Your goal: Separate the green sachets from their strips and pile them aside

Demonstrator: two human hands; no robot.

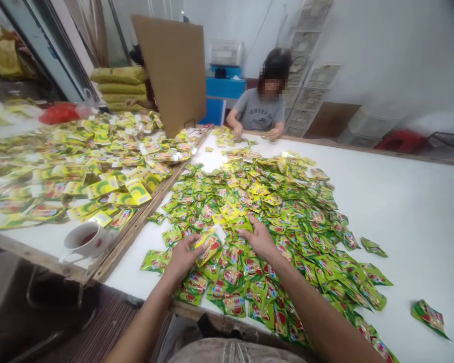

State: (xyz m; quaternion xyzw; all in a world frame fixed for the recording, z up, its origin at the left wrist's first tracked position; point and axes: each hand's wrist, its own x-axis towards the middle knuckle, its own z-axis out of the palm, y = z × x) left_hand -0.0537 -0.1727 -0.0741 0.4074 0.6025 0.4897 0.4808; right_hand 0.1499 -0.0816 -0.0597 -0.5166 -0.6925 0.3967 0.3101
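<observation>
My left hand (184, 256) grips a small flat yellow carton (211, 246) printed with fruit. Its white end flap stands open, turned toward my other hand. Just to the right, my right hand (262, 244) pinches a green sachet (239, 223) between thumb and fingers, close to the carton's open end. Beneath and around both hands spreads a large heap of green sachets (287, 206) with red fruit pictures. The carton's inside cannot be seen.
Left of a wooden divider (136, 227) lies a pile of yellow cartons (102, 186), with a white cup (83, 241) of dark liquid near the edge. A cardboard sheet (174, 75) stands upright behind. Across the table sits a person (261, 108) handling packets. One loose sachet (430, 318) lies far right.
</observation>
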